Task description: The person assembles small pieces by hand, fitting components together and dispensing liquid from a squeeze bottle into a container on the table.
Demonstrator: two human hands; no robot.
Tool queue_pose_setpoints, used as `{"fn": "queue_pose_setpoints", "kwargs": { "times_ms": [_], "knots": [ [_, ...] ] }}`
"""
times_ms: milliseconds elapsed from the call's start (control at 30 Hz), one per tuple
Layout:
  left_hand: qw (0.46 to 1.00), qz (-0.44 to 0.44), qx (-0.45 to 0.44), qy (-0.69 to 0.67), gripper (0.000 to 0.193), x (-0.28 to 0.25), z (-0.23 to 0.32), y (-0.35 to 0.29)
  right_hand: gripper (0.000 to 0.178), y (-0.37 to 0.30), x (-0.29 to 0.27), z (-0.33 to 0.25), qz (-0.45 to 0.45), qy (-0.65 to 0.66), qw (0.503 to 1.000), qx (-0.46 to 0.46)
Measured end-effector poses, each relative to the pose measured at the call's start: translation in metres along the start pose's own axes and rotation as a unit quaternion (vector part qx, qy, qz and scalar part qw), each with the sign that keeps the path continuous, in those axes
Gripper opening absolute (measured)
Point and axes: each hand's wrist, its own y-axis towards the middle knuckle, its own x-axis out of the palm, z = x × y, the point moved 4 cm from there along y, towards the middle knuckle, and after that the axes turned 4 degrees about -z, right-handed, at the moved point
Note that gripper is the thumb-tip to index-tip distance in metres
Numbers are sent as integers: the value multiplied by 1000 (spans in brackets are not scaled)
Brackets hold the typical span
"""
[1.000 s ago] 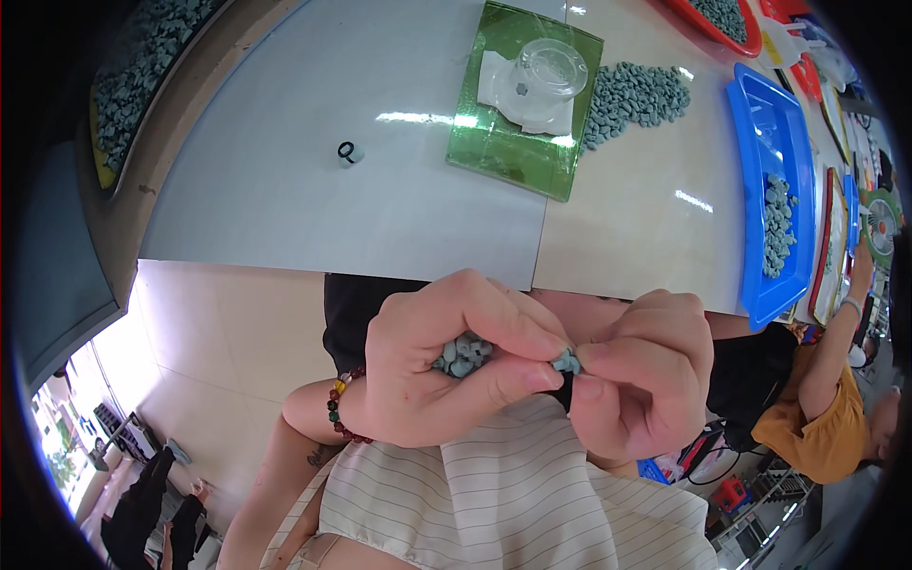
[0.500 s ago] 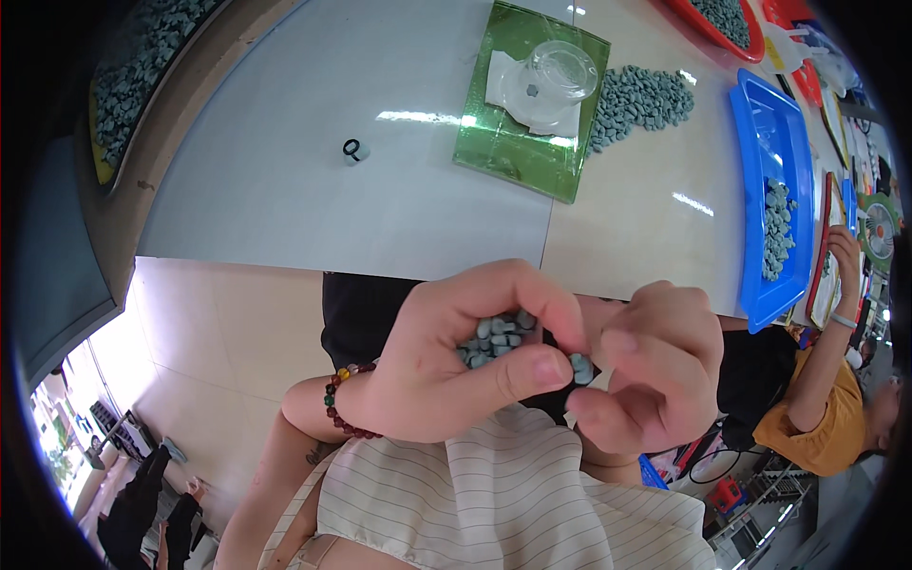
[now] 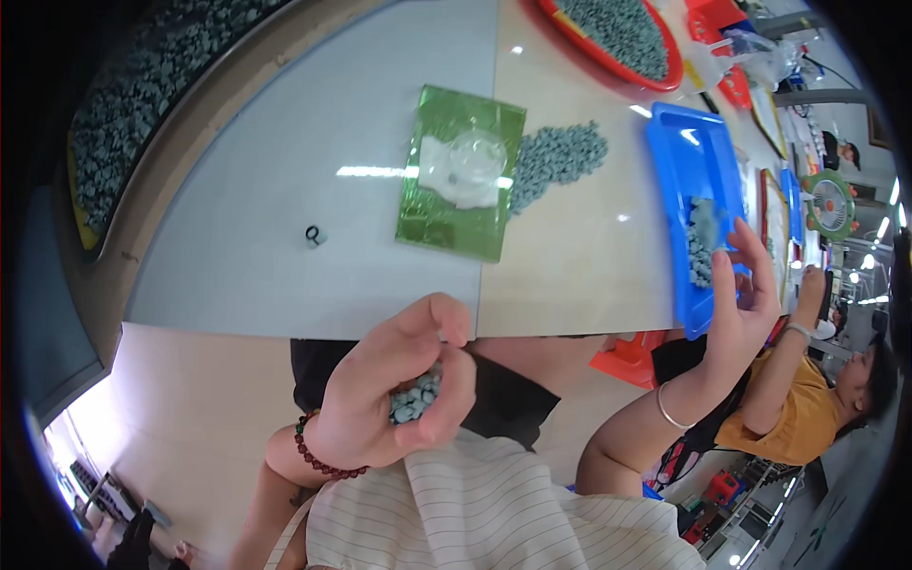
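Note:
My left hand [image 3: 394,399] is cupped in front of my chest, below the table edge, and holds a small heap of grey-green stones [image 3: 415,397]. A dark red bead bracelet sits on that wrist. My right hand [image 3: 741,285] is stretched out to the right with fingers spread. It hovers at the near end of a blue tray [image 3: 676,161] that holds more grey-green stones [image 3: 703,242]. I see nothing in its fingers. A thin bangle circles the right wrist.
On the table lie a green tray [image 3: 446,223] with a white cloth and clear dish, a loose stone pile [image 3: 560,152], a small black ring [image 3: 315,235] and a red tray of stones [image 3: 617,38]. A stone-filled bin [image 3: 133,104] stands left. A person in yellow [image 3: 807,408] sits right.
Both hands were together over the stones at my chest. The right hand has let go and swung out right to the blue tray; the left stays cupped around the stones.

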Motion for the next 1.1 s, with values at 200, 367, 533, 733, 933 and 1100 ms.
{"fn": "queue_pose_setpoints", "kwargs": {
  "times_ms": [200, 367, 533, 733, 933, 1100],
  "knots": [
    [990, -93, 54, 88, 34, -9, 0, -9, 45, 84, 7, 9, -34, 174, 984, -4],
    [992, -90, 52, 78, 37, -4, 1, -13, 63, 174, 42, 56, -88, 37, 995, -19],
    [981, -134, 51, 132, 37, -2, 1, -19, 53, 194, 65, 76, -67, -25, 997, 11],
    [984, -90, 50, 142, 36, -6, 4, -20, 26, 153, 39, 13, -1, 159, 981, -108],
    [982, -105, 37, 149, 35, -6, 3, -18, 35, 29, 47, -76, -170, 57, 968, -177],
    [985, -103, 42, 131, 33, -11, 3, -19, 36, 8, 63, -101, -132, -65, 948, -282]
  ]
}}
